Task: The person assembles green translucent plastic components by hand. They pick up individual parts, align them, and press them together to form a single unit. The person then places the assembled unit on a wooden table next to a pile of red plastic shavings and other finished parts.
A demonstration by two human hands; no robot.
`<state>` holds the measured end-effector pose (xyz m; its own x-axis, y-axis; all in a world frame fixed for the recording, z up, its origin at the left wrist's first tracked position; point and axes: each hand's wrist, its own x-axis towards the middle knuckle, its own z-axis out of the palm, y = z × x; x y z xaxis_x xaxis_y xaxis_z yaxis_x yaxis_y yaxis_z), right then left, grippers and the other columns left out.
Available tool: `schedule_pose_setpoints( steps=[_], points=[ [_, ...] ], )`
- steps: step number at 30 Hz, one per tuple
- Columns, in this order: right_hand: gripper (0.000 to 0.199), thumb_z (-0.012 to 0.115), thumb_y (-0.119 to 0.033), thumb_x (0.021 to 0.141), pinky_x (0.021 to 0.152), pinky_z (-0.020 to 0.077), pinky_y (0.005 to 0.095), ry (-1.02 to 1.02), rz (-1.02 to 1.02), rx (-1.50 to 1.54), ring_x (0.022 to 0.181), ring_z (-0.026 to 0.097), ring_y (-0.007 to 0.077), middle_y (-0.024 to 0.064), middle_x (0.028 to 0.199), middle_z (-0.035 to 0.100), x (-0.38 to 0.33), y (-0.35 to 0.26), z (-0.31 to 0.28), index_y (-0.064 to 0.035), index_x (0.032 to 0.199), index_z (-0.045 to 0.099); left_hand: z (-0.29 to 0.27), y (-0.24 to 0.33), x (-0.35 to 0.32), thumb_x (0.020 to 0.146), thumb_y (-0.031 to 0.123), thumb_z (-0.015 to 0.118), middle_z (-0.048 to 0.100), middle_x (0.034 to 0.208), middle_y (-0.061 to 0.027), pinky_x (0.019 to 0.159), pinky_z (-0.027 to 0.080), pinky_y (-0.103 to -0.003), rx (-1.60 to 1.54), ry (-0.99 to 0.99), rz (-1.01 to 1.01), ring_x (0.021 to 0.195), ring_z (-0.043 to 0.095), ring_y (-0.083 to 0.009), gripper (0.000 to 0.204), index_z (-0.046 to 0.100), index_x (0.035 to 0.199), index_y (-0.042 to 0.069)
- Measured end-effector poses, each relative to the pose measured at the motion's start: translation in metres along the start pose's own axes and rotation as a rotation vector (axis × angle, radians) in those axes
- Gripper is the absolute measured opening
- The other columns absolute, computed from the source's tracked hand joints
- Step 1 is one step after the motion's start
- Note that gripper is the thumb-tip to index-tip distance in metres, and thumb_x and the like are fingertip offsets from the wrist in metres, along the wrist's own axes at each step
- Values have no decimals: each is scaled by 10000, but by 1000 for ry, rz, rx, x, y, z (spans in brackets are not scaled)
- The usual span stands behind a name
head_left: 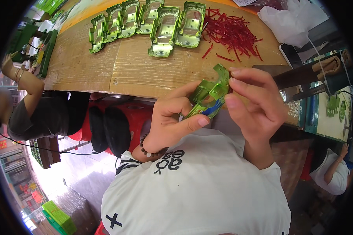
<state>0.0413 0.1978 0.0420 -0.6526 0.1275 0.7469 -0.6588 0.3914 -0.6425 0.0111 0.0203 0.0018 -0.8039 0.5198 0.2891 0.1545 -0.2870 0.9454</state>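
Note:
My left hand (170, 122) grips a shiny green plastic toy car body shell (202, 92) with blue marking on its side, just in front of the table edge. The shell is tilted, its window openings showing. My right hand (257, 100) has its fingertips and thumb around the shell's right edge; whether a small piece is also between them is hidden. Beyond my hands, a loose pile of thin red plastic strips (235, 34) lies on the table. Left of the pile, several similar green shells (164, 37) stand in a row, hollow side up.
Brown cardboard covers the table (141, 72). A white plastic bag (288, 23) lies at the far right, near dark bars (302, 76) and a side tray of green parts (335, 109). Another person (37, 109) sits at left by a green machine (47, 51); another (333, 172) is at right.

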Motion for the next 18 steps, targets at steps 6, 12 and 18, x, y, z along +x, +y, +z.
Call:
schedule_pose_setpoints(
  steps=[6,12,18],
  points=[
    [307,767,-36,628,652,494,273,17,51,98,790,610,219,167,934,606,-4,2,0,17,902,638,4,2,2,676,133,758,504,1193,-261,830,405,-297,38,23,90,955,571,-242,323,478,583,2],
    [303,767,-40,625,664,488,272,0,22,129,796,611,220,197,943,607,-2,1,-4,14,893,634,6,-4,4,666,144,770,508,1189,-261,815,412,-297,-32,21,104,934,576,-243,322,495,579,0],
    [291,748,-27,627,674,503,301,51,-39,281,807,616,249,200,944,607,-6,9,-10,49,875,616,-6,-5,1,710,221,735,533,1137,-264,744,437,-303,-251,-184,-140,888,579,-262,356,511,573,-20]
  ],
)
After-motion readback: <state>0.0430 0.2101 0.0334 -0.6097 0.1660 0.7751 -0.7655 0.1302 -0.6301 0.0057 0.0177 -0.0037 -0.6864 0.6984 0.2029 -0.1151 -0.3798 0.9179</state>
